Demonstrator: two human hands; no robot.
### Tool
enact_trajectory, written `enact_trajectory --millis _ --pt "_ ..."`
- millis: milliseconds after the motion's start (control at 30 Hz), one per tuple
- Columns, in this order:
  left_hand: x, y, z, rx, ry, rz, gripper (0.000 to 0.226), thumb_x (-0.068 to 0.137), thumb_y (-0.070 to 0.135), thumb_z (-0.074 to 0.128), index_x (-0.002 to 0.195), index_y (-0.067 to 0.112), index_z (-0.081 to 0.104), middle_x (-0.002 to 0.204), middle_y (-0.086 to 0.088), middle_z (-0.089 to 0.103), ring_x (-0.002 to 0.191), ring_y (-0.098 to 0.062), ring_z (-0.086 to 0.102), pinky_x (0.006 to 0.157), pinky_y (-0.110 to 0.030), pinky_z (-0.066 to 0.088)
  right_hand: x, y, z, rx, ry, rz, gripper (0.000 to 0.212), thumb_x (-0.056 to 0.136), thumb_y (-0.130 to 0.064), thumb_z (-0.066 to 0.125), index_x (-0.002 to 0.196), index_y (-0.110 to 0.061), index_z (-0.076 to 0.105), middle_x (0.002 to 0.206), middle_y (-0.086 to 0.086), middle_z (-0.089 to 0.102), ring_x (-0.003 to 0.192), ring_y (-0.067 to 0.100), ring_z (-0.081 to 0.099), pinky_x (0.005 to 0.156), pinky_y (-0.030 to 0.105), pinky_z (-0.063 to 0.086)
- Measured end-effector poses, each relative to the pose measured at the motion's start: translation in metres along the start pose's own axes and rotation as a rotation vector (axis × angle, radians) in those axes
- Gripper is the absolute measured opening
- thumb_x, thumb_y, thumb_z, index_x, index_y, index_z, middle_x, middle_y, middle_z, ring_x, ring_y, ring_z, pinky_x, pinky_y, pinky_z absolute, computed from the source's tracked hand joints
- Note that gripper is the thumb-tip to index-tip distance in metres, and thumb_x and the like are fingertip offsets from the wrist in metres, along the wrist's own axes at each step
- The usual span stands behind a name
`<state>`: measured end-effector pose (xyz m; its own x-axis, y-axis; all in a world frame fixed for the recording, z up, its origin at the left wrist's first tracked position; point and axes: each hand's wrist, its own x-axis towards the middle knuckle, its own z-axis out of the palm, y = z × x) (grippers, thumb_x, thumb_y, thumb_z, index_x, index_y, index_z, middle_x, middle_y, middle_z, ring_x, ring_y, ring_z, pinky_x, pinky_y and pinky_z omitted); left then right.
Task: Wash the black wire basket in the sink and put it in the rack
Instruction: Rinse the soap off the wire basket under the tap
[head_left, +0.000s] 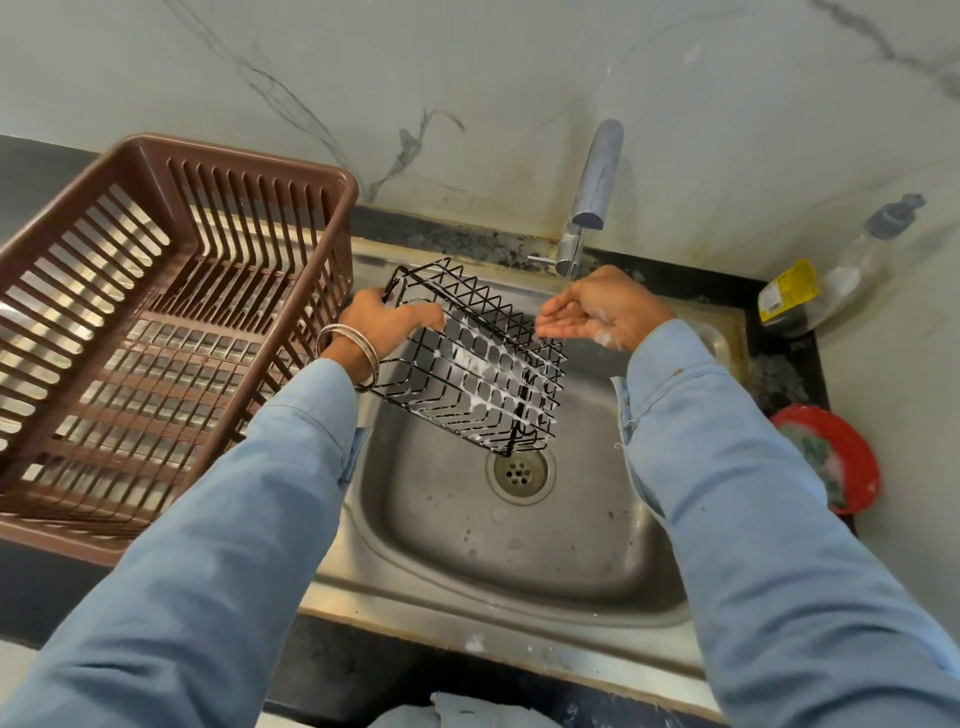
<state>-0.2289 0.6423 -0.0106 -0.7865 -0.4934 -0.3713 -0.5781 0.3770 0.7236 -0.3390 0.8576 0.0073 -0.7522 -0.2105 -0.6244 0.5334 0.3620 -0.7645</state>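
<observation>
Black wire basket (470, 358), soapy, tilted above the sink (519, 545) toward its back left corner, gripped at one end by left hand (387, 319), fingers curled round the wire. Right hand (602, 312) under the tap (592, 197), fingers relaxed, loosely together, holding nothing. Risk: slippery one-handed hold, likely drop into the basin; suds carried to the rack (156, 322) if rinsed short
</observation>
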Motion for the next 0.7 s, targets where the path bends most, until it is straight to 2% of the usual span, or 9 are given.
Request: enact_trajectory --millis 67,200,300,367,433,533,700 --pt "-0.001 0.001 0.000 -0.008 -0.003 -0.012 0.098 0.068 0.044 0.074 0.147 0.004 0.031 0.148 -0.017 0.040 0.131 -0.034 0.041 0.103 -0.045 0.040 0.004 0.001 -0.001 -0.013 0.046 -0.014 0.023 0.086 0.013 0.052 0.108 0.017 0.057 0.099 0.031 0.063 0.085 0.038 0.069 0.061 0.034 0.060" --pt "-0.003 0.000 0.000 -0.021 0.005 -0.029 0.100 0.067 0.045 0.075 0.147 0.004 0.030 0.147 -0.017 0.040 0.131 -0.034 0.042 0.104 -0.046 0.040 -0.001 0.004 0.000 0.111 -0.077 0.006 0.016 0.087 0.011 0.052 0.101 0.016 0.058 0.099 0.032 0.064 0.086 0.037 0.069 0.066 0.034 0.060" --pt "-0.003 -0.001 0.001 -0.025 0.004 -0.030 0.099 0.068 0.044 0.074 0.147 0.004 0.030 0.148 -0.017 0.039 0.131 -0.033 0.041 0.104 -0.046 0.040 0.005 0.008 -0.002 0.119 0.019 -0.017 0.013 0.087 0.012 0.051 0.098 0.016 0.058 0.105 0.033 0.062 0.090 0.036 0.068 0.064 0.033 0.060" --pt "-0.003 -0.001 0.001 -0.032 0.003 -0.028 0.098 0.070 0.043 0.074 0.147 0.004 0.028 0.149 -0.017 0.038 0.133 -0.033 0.040 0.105 -0.045 0.039 0.004 0.010 -0.003 0.099 -0.020 -0.002 0.016 0.086 0.013 0.053 0.101 0.017 0.058 0.104 0.033 0.063 0.090 0.037 0.068 0.065 0.033 0.060" --pt "-0.003 -0.001 0.001 -0.041 0.004 -0.030 0.097 0.071 0.041 0.074 0.148 0.004 0.027 0.149 -0.017 0.037 0.134 -0.033 0.039 0.103 -0.044 0.039 0.001 0.011 -0.002 0.094 -0.054 0.006 0.017 0.086 0.013 0.052 0.101 0.017 0.058 0.102 0.033 0.063 0.088 0.037 0.069 0.066 0.034 0.060" --pt "-0.003 -0.001 0.002 -0.042 0.009 -0.026 0.096 0.072 0.041 0.074 0.148 0.004 0.028 0.149 -0.017 0.038 0.133 -0.033 0.040 0.102 -0.043 0.039 0.002 0.012 -0.006 0.044 0.025 -0.022 0.015 0.087 0.012 0.052 0.099 0.016 0.059 0.105 0.032 0.063 0.085 0.035 0.068 0.063 0.031 0.060" --pt "-0.005 0.002 0.003 -0.049 -0.008 -0.036 0.096 0.070 0.041 0.075 0.147 0.003 0.031 0.145 -0.017 0.043 0.129 -0.033 0.044 0.100 -0.043 0.042 -0.005 0.015 -0.008 0.236 -0.081 0.000 0.017 0.088 0.012 0.049 0.101 0.018 0.057 0.097 0.032 0.064 0.069 0.030 0.072 0.067 0.034 0.060"
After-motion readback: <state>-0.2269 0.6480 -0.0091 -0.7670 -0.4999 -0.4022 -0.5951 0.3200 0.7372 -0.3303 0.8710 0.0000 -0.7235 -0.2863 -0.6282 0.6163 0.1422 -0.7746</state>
